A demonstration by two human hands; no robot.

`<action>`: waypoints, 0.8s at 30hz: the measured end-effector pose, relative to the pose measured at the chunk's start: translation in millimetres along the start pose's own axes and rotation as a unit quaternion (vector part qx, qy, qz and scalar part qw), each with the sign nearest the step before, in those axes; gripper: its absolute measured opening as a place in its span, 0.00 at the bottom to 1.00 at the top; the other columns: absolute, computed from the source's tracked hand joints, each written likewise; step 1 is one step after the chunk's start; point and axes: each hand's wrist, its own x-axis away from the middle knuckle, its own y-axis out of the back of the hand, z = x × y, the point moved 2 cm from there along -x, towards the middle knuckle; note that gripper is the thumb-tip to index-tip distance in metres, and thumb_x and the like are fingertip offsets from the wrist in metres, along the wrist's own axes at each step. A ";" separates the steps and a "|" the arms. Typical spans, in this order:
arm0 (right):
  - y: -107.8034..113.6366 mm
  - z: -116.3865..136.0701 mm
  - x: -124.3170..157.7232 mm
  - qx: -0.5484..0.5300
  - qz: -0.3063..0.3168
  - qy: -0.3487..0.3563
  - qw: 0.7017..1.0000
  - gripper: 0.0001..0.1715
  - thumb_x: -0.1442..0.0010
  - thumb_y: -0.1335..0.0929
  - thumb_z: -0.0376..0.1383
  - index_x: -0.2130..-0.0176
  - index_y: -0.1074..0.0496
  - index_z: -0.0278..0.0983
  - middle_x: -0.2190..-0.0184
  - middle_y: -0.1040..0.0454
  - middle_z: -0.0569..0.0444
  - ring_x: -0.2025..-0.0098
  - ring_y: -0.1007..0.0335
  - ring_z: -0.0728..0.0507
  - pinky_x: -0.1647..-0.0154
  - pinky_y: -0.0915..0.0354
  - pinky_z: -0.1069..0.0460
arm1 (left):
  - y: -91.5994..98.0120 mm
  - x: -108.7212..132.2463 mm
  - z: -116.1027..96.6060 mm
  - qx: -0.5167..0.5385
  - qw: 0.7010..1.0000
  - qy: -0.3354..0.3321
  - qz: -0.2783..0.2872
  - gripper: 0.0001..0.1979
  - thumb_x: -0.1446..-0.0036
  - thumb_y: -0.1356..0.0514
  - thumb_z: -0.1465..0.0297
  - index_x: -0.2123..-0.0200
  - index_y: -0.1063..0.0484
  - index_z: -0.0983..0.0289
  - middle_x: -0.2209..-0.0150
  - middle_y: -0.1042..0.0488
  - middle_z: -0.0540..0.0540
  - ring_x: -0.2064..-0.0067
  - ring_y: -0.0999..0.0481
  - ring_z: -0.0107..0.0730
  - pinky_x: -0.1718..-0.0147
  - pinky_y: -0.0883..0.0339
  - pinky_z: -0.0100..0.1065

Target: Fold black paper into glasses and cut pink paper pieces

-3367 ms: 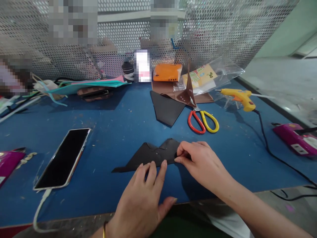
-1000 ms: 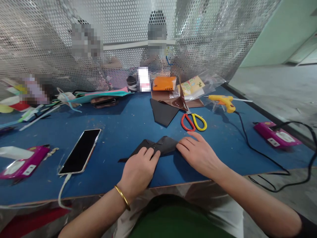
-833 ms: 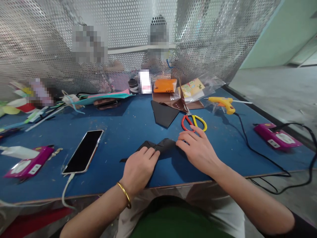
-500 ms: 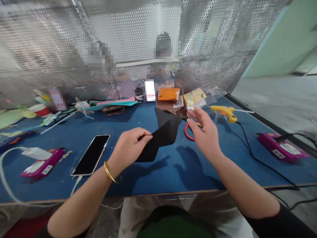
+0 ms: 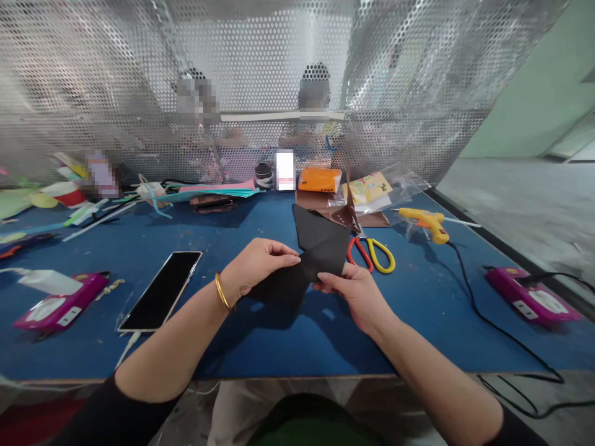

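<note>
Between my two hands is a folded-looking piece of black paper (image 5: 283, 291). My left hand (image 5: 260, 266), with a gold bangle at the wrist, pinches its upper edge. On the right side, my right hand (image 5: 357, 291) grips it between thumb and fingers. More black sheet (image 5: 318, 226) lies just behind; I cannot tell whether it is a separate piece. Scissors with one red and one yellow handle (image 5: 382, 255) rest on the table past my right hand, their blades largely hidden.
A yellow glue gun (image 5: 427, 222) lies at right, its cord running to a purple power strip (image 5: 530, 294). Brown sheet material (image 5: 320, 199), an orange pack (image 5: 320, 180) and a lit phone (image 5: 285, 170) stand behind. At left are a dark phone (image 5: 162, 291) and another purple strip (image 5: 69, 303).
My right hand has moved from beside the scissors toward me and left, and now holds the black paper. The scissors' handles show fully, lying on the table.
</note>
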 end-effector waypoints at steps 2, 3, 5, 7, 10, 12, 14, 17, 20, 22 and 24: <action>-1.3 -0.7 0.0 -0.007 -0.011 -0.002 1.000 0.14 0.59 0.20 0.42 0.75 0.21 0.38 0.79 0.22 0.56 0.73 0.25 0.45 0.65 0.32 0.49 | -1.7 -0.3 1.9 -0.002 1.000 -0.003 -0.016 0.13 0.55 0.34 0.59 0.70 0.20 0.63 0.75 0.23 0.51 0.74 0.29 0.29 0.75 0.40 0.29; -2.3 -0.8 0.5 -0.010 -0.014 -0.003 1.000 0.14 0.59 0.20 0.43 0.76 0.22 0.38 0.79 0.23 0.57 0.73 0.25 0.45 0.65 0.32 0.48 | -2.9 -0.3 2.8 -0.007 1.000 -0.006 -0.022 0.13 0.54 0.35 0.59 0.71 0.21 0.63 0.76 0.24 0.50 0.75 0.30 0.29 0.76 0.41 0.29; -4.3 -0.6 2.5 -0.013 -0.013 -0.010 1.000 0.15 0.60 0.20 0.43 0.76 0.22 0.37 0.79 0.23 0.56 0.73 0.25 0.44 0.65 0.32 0.48 | -4.9 -0.3 4.9 -0.022 0.999 -0.015 -0.033 0.12 0.52 0.37 0.59 0.73 0.23 0.63 0.78 0.26 0.49 0.76 0.33 0.27 0.77 0.43 0.29; -4.7 0.3 4.6 -0.015 -0.008 -0.017 1.000 0.16 0.60 0.19 0.43 0.73 0.20 0.37 0.76 0.21 0.54 0.71 0.24 0.44 0.64 0.32 0.49 | -5.7 -0.5 6.7 -0.038 0.998 -0.022 -0.038 0.12 0.50 0.38 0.59 0.74 0.24 0.63 0.79 0.28 0.48 0.77 0.34 0.27 0.78 0.44 0.29; 0.3 4.5 4.7 -0.028 -0.017 -0.016 0.999 0.21 0.59 0.19 0.45 0.66 0.19 0.37 0.67 0.18 0.52 0.66 0.25 0.45 0.63 0.33 0.51 | -3.7 -0.4 7.4 -0.060 0.997 -0.033 -0.037 0.12 0.49 0.39 0.60 0.74 0.25 0.62 0.78 0.27 0.49 0.77 0.33 0.28 0.77 0.43 0.29; 6.6 8.6 1.6 -0.045 -0.042 -0.015 0.998 0.23 0.56 0.20 0.49 0.64 0.19 0.39 0.64 0.18 0.52 0.66 0.26 0.46 0.65 0.33 0.52 | -2.1 0.5 5.9 -0.075 0.996 -0.041 -0.037 0.12 0.49 0.39 0.60 0.74 0.25 0.62 0.77 0.26 0.49 0.75 0.31 0.29 0.76 0.42 0.30; 12.6 12.6 -2.9 -0.062 -0.070 -0.022 0.995 0.24 0.56 0.21 0.51 0.65 0.20 0.38 0.65 0.18 0.51 0.67 0.26 0.46 0.68 0.34 0.53 | -2.1 2.0 3.3 -0.091 0.994 -0.050 -0.033 0.11 0.49 0.39 0.60 0.75 0.24 0.62 0.77 0.26 0.49 0.75 0.31 0.30 0.75 0.42 0.30; 16.8 16.4 -8.2 -0.080 -0.101 -0.035 0.991 0.25 0.61 0.20 0.51 0.68 0.20 0.37 0.69 0.19 0.51 0.70 0.27 0.46 0.71 0.35 0.53 | -5.3 4.4 -0.2 -0.110 0.992 -0.061 -0.015 0.11 0.50 0.39 0.61 0.75 0.24 0.62 0.78 0.26 0.49 0.74 0.31 0.30 0.75 0.42 0.30; 16.1 17.1 -9.4 -0.092 -0.132 -0.029 0.987 0.25 0.66 0.19 0.49 0.71 0.20 0.36 0.73 0.20 0.51 0.72 0.28 0.46 0.73 0.36 0.53 | -8.4 6.0 -1.7 -0.122 0.990 -0.071 0.001 0.11 0.50 0.38 0.61 0.75 0.23 0.62 0.77 0.25 0.50 0.73 0.29 0.32 0.73 0.40 0.31; 14.7 16.4 -8.8 -0.097 -0.150 -0.017 0.984 0.25 0.68 0.18 0.47 0.71 0.19 0.35 0.74 0.21 0.51 0.72 0.28 0.46 0.72 0.36 0.52 | -9.1 6.4 -2.0 -0.127 0.989 -0.076 0.007 0.11 0.49 0.38 0.61 0.75 0.23 0.62 0.76 0.24 0.50 0.72 0.29 0.33 0.73 0.39 0.31; 13.5 15.3 -8.2 -0.101 -0.160 -0.006 0.982 0.23 0.68 0.18 0.46 0.72 0.20 0.35 0.74 0.21 0.52 0.72 0.29 0.46 0.71 0.35 0.52 | -9.7 6.3 -2.4 -0.131 0.988 -0.079 0.013 0.11 0.48 0.39 0.61 0.74 0.22 0.62 0.75 0.22 0.51 0.71 0.27 0.34 0.72 0.38 0.31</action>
